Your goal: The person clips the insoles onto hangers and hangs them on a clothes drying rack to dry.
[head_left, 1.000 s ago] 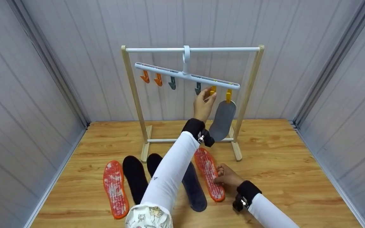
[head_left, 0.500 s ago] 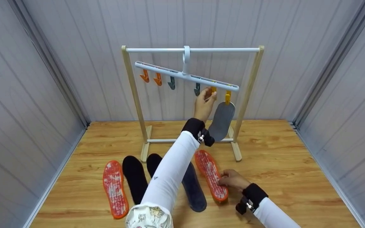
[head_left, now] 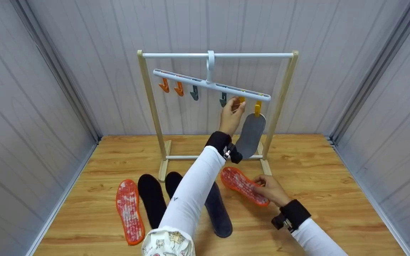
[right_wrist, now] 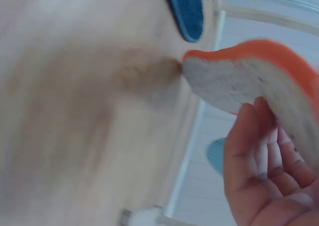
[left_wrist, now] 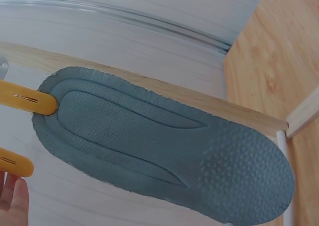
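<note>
Ur R hand (head_left: 269, 189) fingers curled round bumpy orange insole (head_left: 243, 185), lifted off wood floor (head_left: 319, 199), L hand (head_left: 231, 115) fingertips pinching yellow plastic clip (head_left: 241, 100), beside hanging grey textured insole (head_left: 250, 135)

A red speckled shoe insole (head_left: 129, 212) lies near the front left corner of the wooden floor (head_left: 333, 199), and two black insoles (head_left: 151, 200) lie just beside it, with a dark grey one (head_left: 219, 215) nearer the front edge. Near the back edge, small orange clips (head_left: 163, 85) and dark grey clips (head_left: 194, 93) hang in a row. Grey panel walls (head_left: 48, 71) stand all around.
</note>
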### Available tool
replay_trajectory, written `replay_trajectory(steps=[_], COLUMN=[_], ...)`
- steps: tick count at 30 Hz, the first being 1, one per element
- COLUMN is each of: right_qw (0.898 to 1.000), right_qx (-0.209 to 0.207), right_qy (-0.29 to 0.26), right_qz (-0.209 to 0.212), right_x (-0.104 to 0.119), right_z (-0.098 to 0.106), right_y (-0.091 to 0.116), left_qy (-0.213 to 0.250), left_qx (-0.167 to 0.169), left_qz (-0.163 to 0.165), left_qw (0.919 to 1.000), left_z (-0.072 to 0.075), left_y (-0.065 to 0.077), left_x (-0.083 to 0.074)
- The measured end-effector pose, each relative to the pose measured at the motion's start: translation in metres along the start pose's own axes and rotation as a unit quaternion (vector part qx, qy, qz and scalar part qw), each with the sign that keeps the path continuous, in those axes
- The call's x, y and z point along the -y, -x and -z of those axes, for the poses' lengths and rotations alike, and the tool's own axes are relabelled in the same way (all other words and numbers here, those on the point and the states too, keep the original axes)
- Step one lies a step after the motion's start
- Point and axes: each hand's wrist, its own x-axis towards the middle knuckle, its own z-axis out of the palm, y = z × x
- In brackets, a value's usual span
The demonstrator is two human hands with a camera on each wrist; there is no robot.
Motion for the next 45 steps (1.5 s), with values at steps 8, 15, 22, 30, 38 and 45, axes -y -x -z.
replay_trajectory(steps=[8,15,22,30,38,45], right_qw=[0.996,0.992,0.989,0.967,0.936,0.944], right_qx=[-0.092,-0.090,-0.058,-0.108,-0.153,-0.200], right_qy=[-0.003,-0.083,-0.138,-0.229,-0.315,-0.258], right_qz=[-0.019,-0.035,-0.004,0.031,0.043,0.054], right_x=[0.023,0.043,0.052,0.063,0.076,0.082], right_z=[0.008,0.010,0.009,0.006,0.002,0.003], right_y=[-0.010,-0.016,-0.024,-0.048,-0.069,-0.081], left_qy=[0.009,0.015,0.032,0.025,0.027,0.008], left_qx=[0.000,0.001,0.010,0.013,-0.001,0.004], left_qz=[0.001,0.010,0.023,0.027,0.025,0.015], left_qw=[1.0000,0.9998,0.9992,0.9993,0.9993,0.9998], left_z=[-0.001,-0.001,0.004,0.005,0.006,0.003], left_y=[-0.001,-0.002,0.009,0.014,0.009,-0.002], left_x=[0.001,0.000,-0.026,-0.036,-0.032,-0.010])
